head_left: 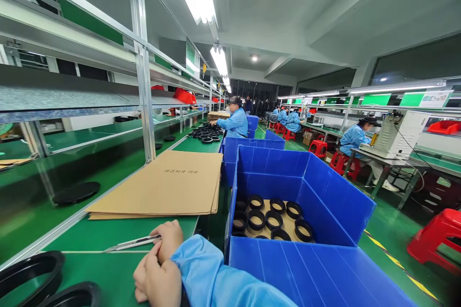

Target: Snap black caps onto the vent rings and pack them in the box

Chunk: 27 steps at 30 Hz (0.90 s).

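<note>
My right hand, at the end of a blue sleeve, is closed on a slim silver pointed tool, whose tip points left just over the green bench. Whether it is a knife or tweezers I cannot make out. Curled and closed, my left hand lies against the right wrist; anything inside its fingers is hidden. Just beyond the hands lies a stack of brown cardboard sheets with printed characters on top. Black plastic rings rest at the near left.
Right of the bench stands a blue corrugated-plastic box, with several black rings on cardboard inside. A metal post carries shelving at left. A person in blue works farther along the bench. A red stool stands at right.
</note>
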Each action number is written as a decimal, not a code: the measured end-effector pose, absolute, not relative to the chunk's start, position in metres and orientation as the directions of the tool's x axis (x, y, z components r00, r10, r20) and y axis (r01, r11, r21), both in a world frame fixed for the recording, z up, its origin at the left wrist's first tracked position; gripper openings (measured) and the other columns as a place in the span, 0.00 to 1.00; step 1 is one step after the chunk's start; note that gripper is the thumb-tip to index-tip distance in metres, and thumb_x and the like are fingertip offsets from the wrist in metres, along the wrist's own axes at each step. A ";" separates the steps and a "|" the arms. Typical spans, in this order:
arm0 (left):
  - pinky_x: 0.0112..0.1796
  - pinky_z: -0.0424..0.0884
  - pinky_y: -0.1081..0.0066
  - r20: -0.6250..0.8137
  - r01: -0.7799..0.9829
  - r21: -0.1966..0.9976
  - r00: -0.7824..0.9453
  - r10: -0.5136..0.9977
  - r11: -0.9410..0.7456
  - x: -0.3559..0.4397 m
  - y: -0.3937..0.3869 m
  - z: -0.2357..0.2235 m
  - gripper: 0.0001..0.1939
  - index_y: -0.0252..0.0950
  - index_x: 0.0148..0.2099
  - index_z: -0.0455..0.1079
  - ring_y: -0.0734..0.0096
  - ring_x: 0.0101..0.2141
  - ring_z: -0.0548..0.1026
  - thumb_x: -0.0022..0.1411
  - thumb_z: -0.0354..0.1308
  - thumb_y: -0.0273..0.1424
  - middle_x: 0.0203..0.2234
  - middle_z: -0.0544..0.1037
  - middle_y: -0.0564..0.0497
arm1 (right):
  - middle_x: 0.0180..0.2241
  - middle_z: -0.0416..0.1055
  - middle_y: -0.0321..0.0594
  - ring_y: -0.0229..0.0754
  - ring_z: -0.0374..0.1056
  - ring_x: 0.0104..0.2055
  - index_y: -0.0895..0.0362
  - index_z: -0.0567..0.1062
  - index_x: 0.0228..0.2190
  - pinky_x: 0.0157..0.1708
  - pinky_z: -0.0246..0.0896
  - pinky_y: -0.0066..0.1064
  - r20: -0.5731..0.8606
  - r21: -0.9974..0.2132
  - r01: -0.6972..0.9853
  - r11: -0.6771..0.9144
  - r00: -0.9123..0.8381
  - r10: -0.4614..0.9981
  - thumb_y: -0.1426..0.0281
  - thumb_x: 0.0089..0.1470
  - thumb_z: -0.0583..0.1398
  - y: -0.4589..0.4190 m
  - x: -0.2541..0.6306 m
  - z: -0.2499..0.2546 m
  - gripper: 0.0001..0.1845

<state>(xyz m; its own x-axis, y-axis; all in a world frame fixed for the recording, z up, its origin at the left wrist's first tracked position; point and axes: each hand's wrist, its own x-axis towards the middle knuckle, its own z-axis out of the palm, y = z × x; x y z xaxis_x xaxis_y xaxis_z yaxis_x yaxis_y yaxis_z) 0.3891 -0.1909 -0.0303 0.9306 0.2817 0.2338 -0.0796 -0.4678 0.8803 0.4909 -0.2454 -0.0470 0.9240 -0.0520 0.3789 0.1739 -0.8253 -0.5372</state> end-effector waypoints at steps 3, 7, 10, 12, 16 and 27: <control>0.59 0.59 0.45 0.233 -0.079 0.877 0.933 0.276 -0.474 0.388 -0.190 -0.028 0.23 0.34 0.56 0.71 0.40 0.57 0.67 0.61 0.45 0.28 0.53 0.72 0.36 | 0.38 0.77 0.39 0.45 0.69 0.45 0.52 0.81 0.42 0.41 0.65 0.30 0.396 -0.552 0.174 -0.816 0.916 -0.072 0.76 0.52 0.66 -0.244 0.488 -0.049 0.14; 0.60 0.59 0.44 0.237 -0.071 0.887 0.919 0.316 -0.457 0.391 -0.192 -0.034 0.22 0.37 0.55 0.72 0.41 0.57 0.68 0.61 0.47 0.27 0.51 0.73 0.39 | 0.38 0.77 0.39 0.45 0.68 0.45 0.52 0.81 0.42 0.43 0.65 0.30 0.399 -0.557 0.174 -0.812 0.914 -0.077 0.76 0.53 0.66 -0.244 0.489 -0.051 0.14; 0.60 0.57 0.43 0.241 -0.071 0.886 0.914 0.326 -0.458 0.394 -0.193 -0.037 0.22 0.38 0.54 0.72 0.42 0.57 0.67 0.60 0.48 0.27 0.51 0.73 0.39 | 0.38 0.77 0.39 0.45 0.68 0.44 0.52 0.81 0.42 0.42 0.65 0.29 0.390 -0.553 0.178 -0.814 0.918 -0.064 0.74 0.53 0.67 -0.245 0.492 -0.052 0.13; 0.60 0.57 0.42 0.258 -0.086 0.884 0.909 0.326 -0.459 0.394 -0.193 -0.038 0.22 0.38 0.54 0.73 0.41 0.57 0.66 0.60 0.48 0.28 0.50 0.73 0.39 | 0.38 0.77 0.39 0.45 0.68 0.44 0.52 0.81 0.42 0.41 0.64 0.29 0.385 -0.551 0.179 -0.815 0.921 -0.058 0.74 0.53 0.67 -0.246 0.494 -0.052 0.13; 0.60 0.57 0.43 0.262 -0.092 0.886 0.908 0.327 -0.454 0.395 -0.192 -0.039 0.22 0.37 0.54 0.72 0.42 0.57 0.66 0.61 0.47 0.28 0.51 0.73 0.38 | 0.38 0.77 0.38 0.45 0.68 0.43 0.52 0.81 0.41 0.41 0.64 0.29 0.390 -0.552 0.181 -0.814 0.919 -0.061 0.74 0.53 0.68 -0.246 0.493 -0.050 0.13; 0.59 0.57 0.45 0.247 -0.075 0.874 0.920 0.306 -0.481 0.394 -0.192 -0.037 0.23 0.36 0.56 0.70 0.41 0.57 0.66 0.62 0.44 0.29 0.53 0.72 0.37 | 0.35 0.76 0.37 0.44 0.67 0.41 0.52 0.81 0.38 0.36 0.61 0.27 0.413 -0.559 0.170 -0.812 0.906 -0.094 0.75 0.52 0.67 -0.243 0.485 -0.043 0.11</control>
